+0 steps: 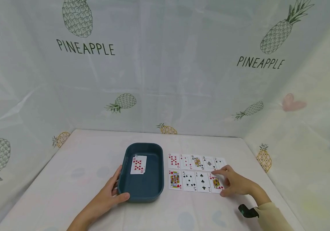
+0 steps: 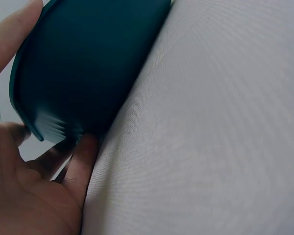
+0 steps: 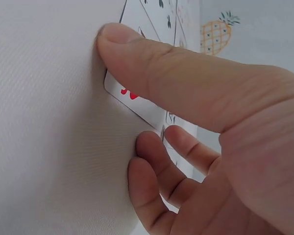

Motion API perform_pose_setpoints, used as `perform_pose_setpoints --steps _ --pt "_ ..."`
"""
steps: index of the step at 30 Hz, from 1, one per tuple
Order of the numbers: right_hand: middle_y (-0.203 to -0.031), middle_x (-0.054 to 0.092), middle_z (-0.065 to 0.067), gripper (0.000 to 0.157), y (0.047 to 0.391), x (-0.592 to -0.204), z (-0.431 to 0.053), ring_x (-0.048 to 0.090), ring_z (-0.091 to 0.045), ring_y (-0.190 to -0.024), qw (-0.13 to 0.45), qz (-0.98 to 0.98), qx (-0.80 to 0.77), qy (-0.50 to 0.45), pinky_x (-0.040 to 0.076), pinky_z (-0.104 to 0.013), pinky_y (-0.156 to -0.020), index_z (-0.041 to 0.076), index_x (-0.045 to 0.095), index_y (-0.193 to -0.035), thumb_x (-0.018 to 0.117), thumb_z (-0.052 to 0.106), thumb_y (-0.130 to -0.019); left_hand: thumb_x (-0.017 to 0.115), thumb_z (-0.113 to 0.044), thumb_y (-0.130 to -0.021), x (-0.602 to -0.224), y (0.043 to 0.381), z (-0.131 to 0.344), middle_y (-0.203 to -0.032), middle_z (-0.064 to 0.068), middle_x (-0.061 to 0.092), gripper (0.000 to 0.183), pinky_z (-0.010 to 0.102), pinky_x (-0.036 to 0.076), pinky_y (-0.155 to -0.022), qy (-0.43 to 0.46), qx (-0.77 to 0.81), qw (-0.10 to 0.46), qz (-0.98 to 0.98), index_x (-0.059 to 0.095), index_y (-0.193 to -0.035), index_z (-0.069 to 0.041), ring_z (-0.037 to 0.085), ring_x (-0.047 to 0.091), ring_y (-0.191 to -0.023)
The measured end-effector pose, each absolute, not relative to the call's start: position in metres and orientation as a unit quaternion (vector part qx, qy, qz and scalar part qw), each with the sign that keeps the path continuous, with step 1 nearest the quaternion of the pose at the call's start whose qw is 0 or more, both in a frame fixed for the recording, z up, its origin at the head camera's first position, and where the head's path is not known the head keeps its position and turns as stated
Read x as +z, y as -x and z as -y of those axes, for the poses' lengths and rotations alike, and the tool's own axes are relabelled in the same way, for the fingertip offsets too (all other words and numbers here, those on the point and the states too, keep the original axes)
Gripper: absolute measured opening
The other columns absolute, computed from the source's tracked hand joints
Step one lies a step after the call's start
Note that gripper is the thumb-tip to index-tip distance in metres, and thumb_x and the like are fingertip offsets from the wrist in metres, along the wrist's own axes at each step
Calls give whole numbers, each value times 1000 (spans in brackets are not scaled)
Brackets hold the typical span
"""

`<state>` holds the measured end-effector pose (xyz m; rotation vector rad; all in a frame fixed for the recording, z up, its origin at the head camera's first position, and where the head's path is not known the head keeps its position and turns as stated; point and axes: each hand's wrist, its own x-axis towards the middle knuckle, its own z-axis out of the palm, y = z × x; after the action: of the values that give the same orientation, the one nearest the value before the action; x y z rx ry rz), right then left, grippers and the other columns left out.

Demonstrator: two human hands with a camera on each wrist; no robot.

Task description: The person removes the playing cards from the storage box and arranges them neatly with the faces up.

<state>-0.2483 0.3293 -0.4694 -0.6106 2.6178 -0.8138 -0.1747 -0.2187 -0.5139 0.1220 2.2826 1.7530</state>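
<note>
A dark teal rectangular tray (image 1: pixel 142 187) stands on the table with a small stack of playing cards (image 1: pixel 138 165) inside, the ten of hearts uppermost. My left hand (image 1: pixel 105 197) holds its near left corner, thumb at the rim and fingers against the outer side; the left wrist view shows this tray wall (image 2: pixel 83 63) close up. To the right, my right hand (image 1: pixel 235 183) grips the jack of hearts (image 1: pixel 216 183) by its edges, index finger at the top and thumb at the bottom. In the right wrist view the thumb covers part of that card (image 3: pixel 139 103).
Face-up cards lie in two rows right of the tray: the upper one includes the queen (image 1: pixel 197 162) and ace (image 1: pixel 209 163), the lower one the king (image 1: pixel 175 180) and five (image 1: pixel 189 181). A pineapple-print sheet (image 1: pixel 176 77) hangs behind the white-covered table (image 1: pixel 159 218).
</note>
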Motion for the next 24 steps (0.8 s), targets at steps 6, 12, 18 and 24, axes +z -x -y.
perform_pose_setpoints --steps 6,12,18,24 --pt "-129 40 -15 83 247 -468 -327 47 -21 -91 155 -921 -281 220 42 -25 -73 13 57 -152 95 23 -78 79 -34 -97 -512 174 218 -174 17 16 103 35 44 -113 -35 603 130 -786 7 -171 -42 36 39 -151" --pt "-136 42 -18 78 248 -455 -313 53 -21 -94 106 -925 -272 243 49 -25 -74 12 56 -152 92 24 -84 80 -34 -96 -510 174 218 -174 19 16 104 40 46 -114 -41 606 126 -785 8 -171 -40 37 41 -150" --pt "-136 46 -18 69 253 -433 -271 57 -27 -97 65 -918 -294 259 55 -27 -78 12 54 -154 85 20 -92 80 -36 -96 -506 172 218 -174 20 16 106 45 47 -115 -37 597 126 -792 7 -172 -37 38 40 -149" --pt "-140 50 -14 70 268 -413 -205 61 -30 -107 66 -902 -314 289 57 -31 -82 18 52 -156 84 21 -94 79 -39 -96 -506 172 216 -175 18 14 106 46 43 -118 -22 596 135 -791 5 -171 -41 38 36 -153"
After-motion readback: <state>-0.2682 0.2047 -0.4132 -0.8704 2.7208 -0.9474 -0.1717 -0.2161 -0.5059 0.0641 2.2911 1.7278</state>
